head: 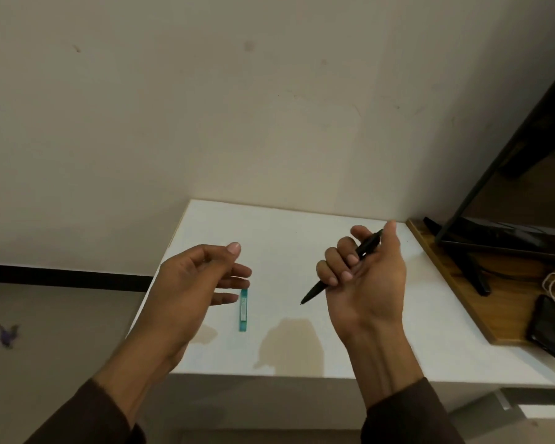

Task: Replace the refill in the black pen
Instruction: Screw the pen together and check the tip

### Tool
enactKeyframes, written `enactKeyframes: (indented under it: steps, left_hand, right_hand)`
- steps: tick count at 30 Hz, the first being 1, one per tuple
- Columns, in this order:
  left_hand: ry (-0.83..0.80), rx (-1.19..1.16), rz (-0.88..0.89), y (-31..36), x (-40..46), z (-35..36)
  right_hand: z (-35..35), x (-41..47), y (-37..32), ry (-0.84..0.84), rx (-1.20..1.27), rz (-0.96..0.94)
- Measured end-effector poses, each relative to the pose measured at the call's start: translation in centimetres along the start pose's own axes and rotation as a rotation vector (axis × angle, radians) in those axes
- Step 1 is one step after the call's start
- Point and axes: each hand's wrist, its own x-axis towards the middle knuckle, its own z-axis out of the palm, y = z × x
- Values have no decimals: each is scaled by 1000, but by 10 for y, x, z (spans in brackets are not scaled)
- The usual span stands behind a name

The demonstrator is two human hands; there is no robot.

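Head view: slim black plastic pen (340,269), apparently still assembled, is gripped in the clenched right hand (364,277) above the white surface (302,232). Left hand (193,280) hangs released, empty, over the teal refill packet (243,310), which lies flat. Task judged barely begun; unscrewing and swap remain.

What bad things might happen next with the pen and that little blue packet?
The right hand grips the black pen in a fist above the white table, so small inner parts might drop and roll off once it is opened. The teal refill packet lies just under the open left hand, whose fingers could knock it toward the table's edge.
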Motion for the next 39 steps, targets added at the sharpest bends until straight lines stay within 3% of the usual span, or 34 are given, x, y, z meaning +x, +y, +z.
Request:
enactKeyframes:
  steps: [5,12,39]
  left_hand:
    - [35,-177,-90,-7,1,6]
    - [85,-317,-127,-6,4,6]
    - [33,-296,-80,-13,3,6]
  right_hand:
    - [4,-1,-5,-62,165,38]
    - [14,-3,-2,-96,216,49]
    - [20,-9,-9,-149,167,-26]
